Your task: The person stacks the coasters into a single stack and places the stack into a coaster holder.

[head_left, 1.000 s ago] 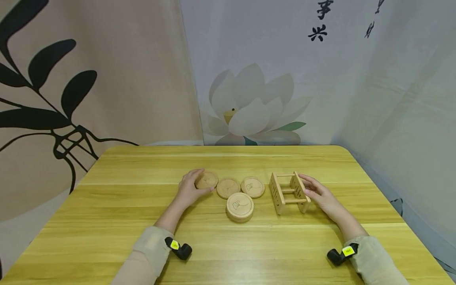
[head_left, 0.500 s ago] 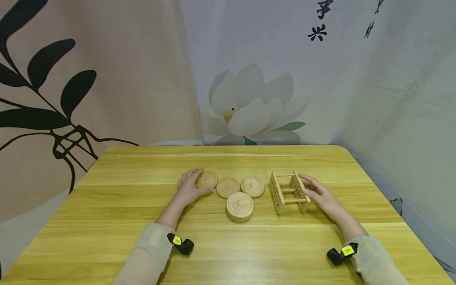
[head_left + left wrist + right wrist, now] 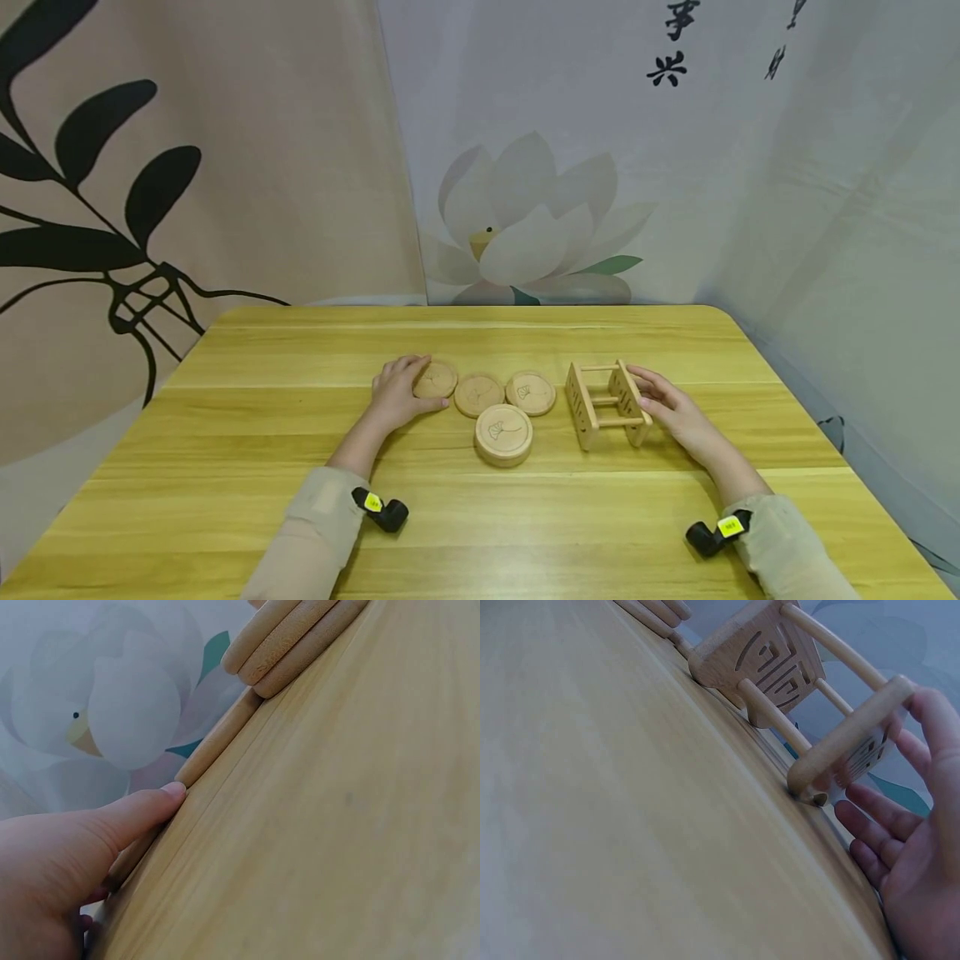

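Note:
Round wooden coasters with an engraved leaf-like drawing lie on the table. My left hand (image 3: 397,394) reaches round the leftmost coaster (image 3: 437,380), fingers along its left edge and thumb at its near edge. In the left wrist view, the thumb lies along this coaster (image 3: 136,857), which mostly hides the other fingers. My right hand (image 3: 670,412) holds the right side panel of a small wooden coaster rack (image 3: 583,408), which stands upright. The right wrist view shows cut-outs in the rack's side panels (image 3: 778,666), with thumb and forefinger at the nearer panel and the other fingers loosely bent below.
Two more single coasters, a middle one (image 3: 478,395) and a right one (image 3: 531,393), lie between the hands. In front of them sits a short coaster stack (image 3: 504,435). The wooden table (image 3: 480,533) backs onto a printed curtain (image 3: 540,167).
The left forearm has shifted slightly to the right, while its hand stays at the leftmost coaster. The right hand, the rack and the coasters keep their places.

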`<state>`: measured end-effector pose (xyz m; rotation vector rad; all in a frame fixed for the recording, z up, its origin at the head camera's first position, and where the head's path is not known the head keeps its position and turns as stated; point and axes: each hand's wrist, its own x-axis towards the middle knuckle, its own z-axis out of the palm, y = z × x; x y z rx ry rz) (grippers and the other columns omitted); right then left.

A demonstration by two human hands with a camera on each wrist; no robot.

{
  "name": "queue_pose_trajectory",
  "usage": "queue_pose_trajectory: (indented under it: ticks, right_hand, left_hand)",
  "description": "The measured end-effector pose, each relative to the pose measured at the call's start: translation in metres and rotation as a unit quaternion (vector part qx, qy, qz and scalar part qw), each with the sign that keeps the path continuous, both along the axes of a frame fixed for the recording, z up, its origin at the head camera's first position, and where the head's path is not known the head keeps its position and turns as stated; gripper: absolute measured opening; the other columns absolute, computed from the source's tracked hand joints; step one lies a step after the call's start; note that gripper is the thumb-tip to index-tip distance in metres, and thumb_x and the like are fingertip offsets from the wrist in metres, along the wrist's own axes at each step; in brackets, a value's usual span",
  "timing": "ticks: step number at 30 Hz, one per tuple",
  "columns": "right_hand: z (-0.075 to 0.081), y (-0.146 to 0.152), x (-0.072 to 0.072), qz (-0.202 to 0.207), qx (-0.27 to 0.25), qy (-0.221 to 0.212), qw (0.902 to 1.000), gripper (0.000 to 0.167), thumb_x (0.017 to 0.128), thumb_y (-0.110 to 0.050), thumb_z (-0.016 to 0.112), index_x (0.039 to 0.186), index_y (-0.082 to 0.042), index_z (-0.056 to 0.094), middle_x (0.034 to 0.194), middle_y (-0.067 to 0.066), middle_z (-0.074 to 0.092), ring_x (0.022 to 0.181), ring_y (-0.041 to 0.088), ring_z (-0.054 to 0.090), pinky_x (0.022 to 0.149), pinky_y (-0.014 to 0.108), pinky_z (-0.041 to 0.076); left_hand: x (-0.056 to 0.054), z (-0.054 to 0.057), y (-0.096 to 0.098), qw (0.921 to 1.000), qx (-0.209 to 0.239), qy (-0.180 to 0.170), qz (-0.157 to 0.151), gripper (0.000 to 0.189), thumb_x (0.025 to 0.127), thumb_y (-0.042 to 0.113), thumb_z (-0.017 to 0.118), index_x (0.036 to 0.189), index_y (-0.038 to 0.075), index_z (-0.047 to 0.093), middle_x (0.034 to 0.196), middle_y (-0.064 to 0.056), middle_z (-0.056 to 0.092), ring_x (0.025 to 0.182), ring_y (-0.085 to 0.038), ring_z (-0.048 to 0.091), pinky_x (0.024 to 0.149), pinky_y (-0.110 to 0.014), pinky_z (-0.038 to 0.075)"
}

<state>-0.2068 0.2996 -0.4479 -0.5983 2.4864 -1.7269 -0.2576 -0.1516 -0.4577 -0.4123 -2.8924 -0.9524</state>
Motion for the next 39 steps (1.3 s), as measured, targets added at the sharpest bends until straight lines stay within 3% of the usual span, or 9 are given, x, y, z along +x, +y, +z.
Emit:
queue_pose_trajectory:
  ticks: [17, 39]
  right_hand:
    - [-0.0066, 0.0031, -0.004, 0.005, -0.008, 0.007, 0.9999, 0.049, 0.103, -0.012, 0.045, 0.149, -0.007, 0.032, 0.138, 0.03, 0.041, 0.112, 0.005, 0.051, 0.09, 0.019, 0.041]
    - [-0.0036, 0.0011, -0.0014, 0.004, -0.009, 0.001, 1.0, 0.05, 0.102, -0.011, 0.045, 0.15, -0.005, 0.03, 0.138, 0.029, 0.042, 0.112, 0.005, 0.051, 0.091, 0.019, 0.04]
  left_hand:
    - [0.0011, 0.0007, 0.0003, 1.0, -0.002, 0.0, -0.001, 0.084, 0.077, 0.043, 0.079, 0.143, 0.004, 0.044, 0.142, -0.017, 0.04, 0.13, -0.038, 0.029, 0.1, -0.054, 0.019]
    - [0.0026, 0.0023, 0.0023, 0.9977, 0.061, 0.027, 0.014, 0.084, 0.073, 0.04, 0.083, 0.139, 0.0, 0.048, 0.14, -0.016, 0.043, 0.128, -0.036, 0.031, 0.102, -0.051, 0.019]
